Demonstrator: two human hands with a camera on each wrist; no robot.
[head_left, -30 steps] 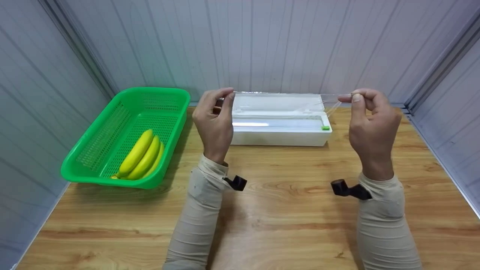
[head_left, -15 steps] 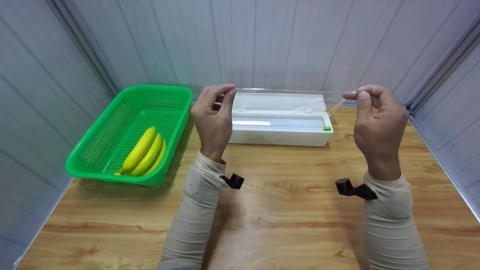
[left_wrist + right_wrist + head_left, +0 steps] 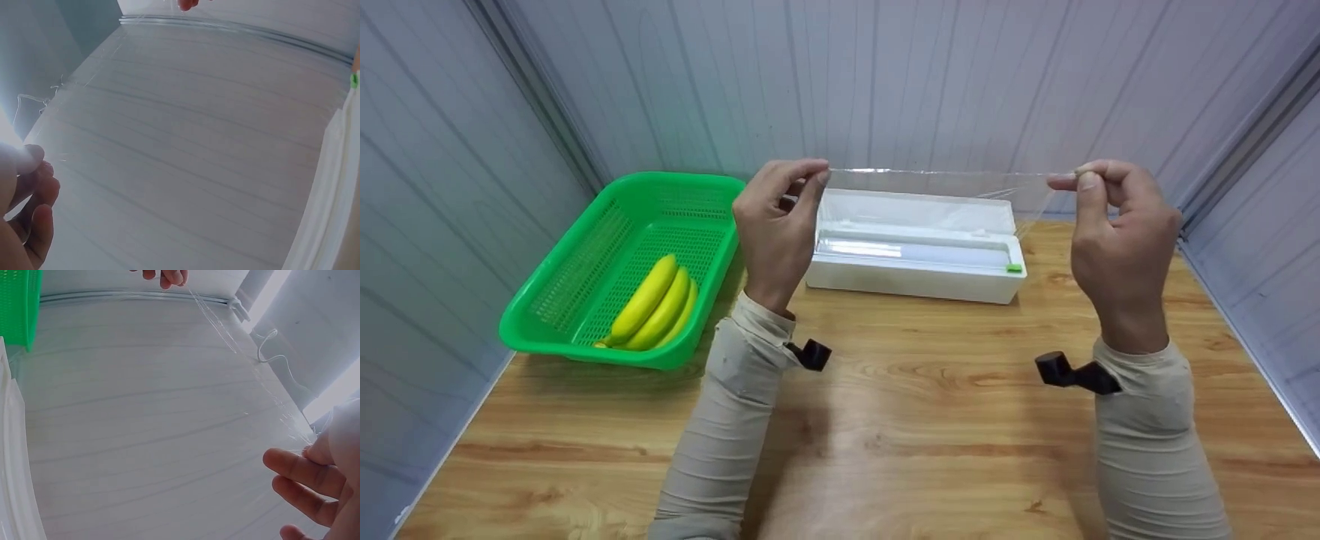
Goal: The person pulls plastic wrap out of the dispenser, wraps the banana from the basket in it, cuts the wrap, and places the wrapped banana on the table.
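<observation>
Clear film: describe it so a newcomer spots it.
On the wooden table, find the long, open white box. Above it, clear film stretches between the left hand and right hand. Unlike the box, it's transparent, glinting along its top edge.

You are wearing a long beige left sleeve [image 3: 718, 435] and a matching right sleeve [image 3: 1155, 465], both fitting closely and wrinkling in rows of creases. The left cuff [image 3: 757, 321] and right cuff [image 3: 1146, 372] are bunching into looser folds, leaving your left hand [image 3: 780, 232] and right hand [image 3: 1126, 244] bare. A small black mount [image 3: 814, 355] is jutting from the left cuff, ending in a stubby block; the right-side mount [image 3: 1055, 368], also black, is showing a cylinder-like head on a narrower stem.
</observation>
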